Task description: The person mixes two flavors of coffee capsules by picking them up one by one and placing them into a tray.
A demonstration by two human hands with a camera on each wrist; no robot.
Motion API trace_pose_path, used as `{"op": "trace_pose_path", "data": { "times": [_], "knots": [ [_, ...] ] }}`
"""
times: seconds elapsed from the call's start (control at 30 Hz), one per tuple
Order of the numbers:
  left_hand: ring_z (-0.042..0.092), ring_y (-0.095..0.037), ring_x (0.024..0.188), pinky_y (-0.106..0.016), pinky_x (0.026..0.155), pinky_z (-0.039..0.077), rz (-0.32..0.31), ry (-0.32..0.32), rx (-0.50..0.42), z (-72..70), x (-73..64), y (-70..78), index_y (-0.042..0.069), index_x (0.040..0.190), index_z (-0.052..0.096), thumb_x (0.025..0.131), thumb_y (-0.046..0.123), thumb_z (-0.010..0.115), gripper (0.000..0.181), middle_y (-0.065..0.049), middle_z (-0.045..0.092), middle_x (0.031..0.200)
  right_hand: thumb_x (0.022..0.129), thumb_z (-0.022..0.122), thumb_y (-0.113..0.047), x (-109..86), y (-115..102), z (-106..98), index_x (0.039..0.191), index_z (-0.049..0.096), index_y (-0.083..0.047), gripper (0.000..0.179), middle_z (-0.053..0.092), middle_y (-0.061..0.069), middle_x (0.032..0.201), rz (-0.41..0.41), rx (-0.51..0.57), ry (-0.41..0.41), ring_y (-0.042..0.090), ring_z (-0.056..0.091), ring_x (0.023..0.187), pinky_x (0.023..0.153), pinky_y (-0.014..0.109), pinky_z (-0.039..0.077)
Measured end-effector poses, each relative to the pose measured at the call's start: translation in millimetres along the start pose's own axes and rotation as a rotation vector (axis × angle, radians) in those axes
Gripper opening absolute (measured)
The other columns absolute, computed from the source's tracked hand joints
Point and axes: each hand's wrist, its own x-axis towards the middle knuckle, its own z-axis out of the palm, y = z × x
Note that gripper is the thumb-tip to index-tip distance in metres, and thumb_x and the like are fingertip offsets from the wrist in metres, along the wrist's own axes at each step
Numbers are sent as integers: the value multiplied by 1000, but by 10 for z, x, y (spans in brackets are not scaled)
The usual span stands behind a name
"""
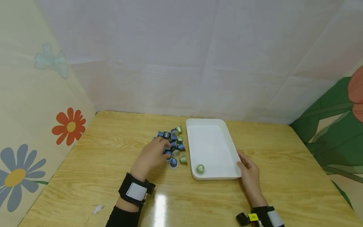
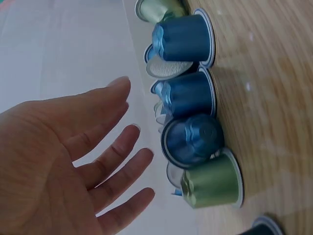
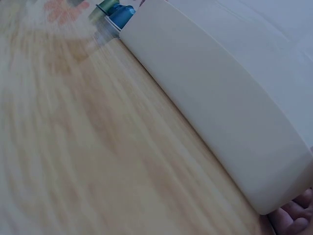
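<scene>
My left hand (image 1: 154,151) is over the near left side of a pile of coffee capsules. In the left wrist view its fingers are loosely spread, with nothing between them. Blue capsules (image 2: 188,93) and a green capsule (image 2: 212,181) lie beside the fingertips. A white rectangular tray (image 1: 214,142) stands right of the pile. One green capsule (image 1: 200,169) sits inside its near left corner. My right hand (image 1: 250,175) holds the tray's right edge near the front corner; in the right wrist view its curled fingers (image 3: 296,215) show only partly.
The capsules lie on a wood-grain table (image 1: 113,132). A single green capsule (image 1: 183,160) lies between pile and tray. A white scrap (image 1: 98,209) is at the table's near left. A pale cloth (image 1: 170,63) hangs behind; flower-patterned panels flank the table.
</scene>
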Motion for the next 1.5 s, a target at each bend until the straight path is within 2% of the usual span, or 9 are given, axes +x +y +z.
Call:
{"op": "trace_pose_path", "data": {
  "times": [0.2,0.4,0.63,0.8,1.0,1.33,1.5],
  "knots": [
    [60,-27,101,-42,84,53,-65,-4,28,-47,-26,-108,9,111,69,87,17,78,27,-7,62,106,100,49,-2,12,0,-12,142,52,-1,41,51,14,145,-2,-5,1,25,47,132,87,4,39],
    [61,-28,98,-43,82,53,-148,-12,41,-105,-44,-141,8,105,73,86,15,78,20,-7,65,102,101,49,-4,20,-3,-40,142,52,-3,42,50,13,145,8,-15,6,24,47,132,87,4,40],
    [63,-28,98,-43,76,54,-225,-72,38,-118,-79,-166,9,107,74,82,18,82,28,-9,66,107,101,48,-5,7,25,-75,143,52,-4,42,50,12,146,11,-32,10,24,47,132,87,4,40],
    [63,-25,95,-41,74,54,-247,-88,24,-99,-80,-197,8,105,73,80,18,84,29,-8,67,106,101,48,-5,8,23,-84,143,52,-4,42,50,11,145,-1,-36,5,22,47,131,87,4,40],
    [64,-25,93,-40,71,54,-238,-101,42,-72,-70,-219,8,104,73,82,14,82,24,-8,69,104,102,49,-5,1,0,-83,143,51,-2,41,49,13,146,-6,-8,-10,25,46,133,87,4,40],
    [65,-25,90,-45,75,53,-256,-75,59,-76,-83,-236,8,104,73,84,15,79,22,-6,70,98,101,47,-6,-4,-4,-54,144,51,-3,42,49,12,147,26,-45,-9,25,45,133,86,3,39],
    [66,-27,92,-46,77,53,-264,-56,54,-88,-96,-256,5,109,68,89,16,75,24,-9,70,101,102,47,-7,-9,-7,-59,144,50,-4,43,47,11,148,29,-55,-16,25,44,135,86,2,38]
  ]
}}
